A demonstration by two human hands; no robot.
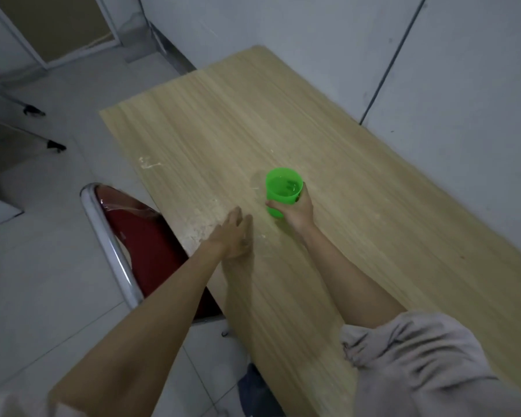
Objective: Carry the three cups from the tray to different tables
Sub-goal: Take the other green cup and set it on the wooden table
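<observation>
A translucent green cup (282, 188) stands upright on the wooden table (358, 212), near its middle, with liquid inside. My right hand (298, 210) is wrapped around the cup's lower side, fingers showing through the plastic. My left hand (235, 236) hovers flat over the table near its left edge, fingers together and extended, holding nothing. No tray and no other cups are in view.
A red chair with a chrome frame (115, 245) is pushed against the table's left edge. Grey walls (433, 70) border the table's far and right sides. Metal furniture legs on casters (54, 145) stand on the tiled floor at left.
</observation>
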